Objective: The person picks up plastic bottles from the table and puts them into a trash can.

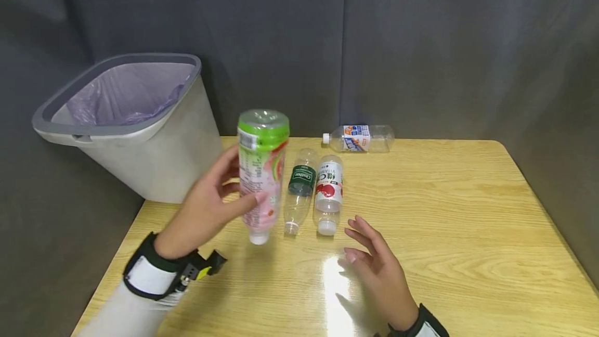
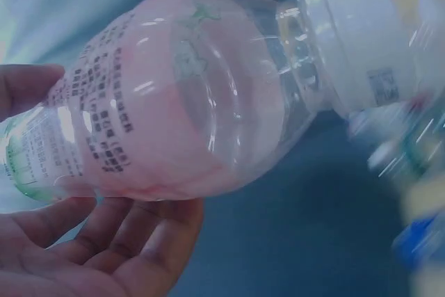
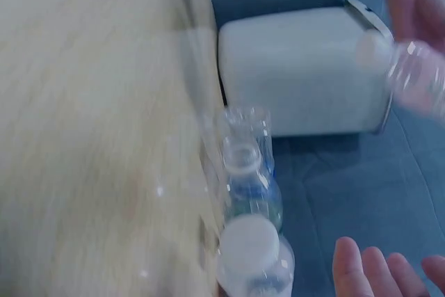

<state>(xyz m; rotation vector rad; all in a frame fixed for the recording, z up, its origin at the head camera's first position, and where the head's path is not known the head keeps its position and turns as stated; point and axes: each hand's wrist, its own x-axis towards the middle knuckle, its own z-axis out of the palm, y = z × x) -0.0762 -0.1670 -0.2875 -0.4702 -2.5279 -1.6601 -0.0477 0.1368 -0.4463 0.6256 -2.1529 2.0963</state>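
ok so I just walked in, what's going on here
A person's left hand is holding a pink bottle cap-down, off the table, beside the bin. The right hand holds nothing. On the table, the green-label bottle and the red-and-white bottle lie side by side; the blue-and-white bottle lies farther back.

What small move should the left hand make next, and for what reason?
Probably carry the pink-and-green bottle left, over the lined bin: the left hand grips this bottle, lifted off the table, and the bin's uncovered mouth opens to that side.
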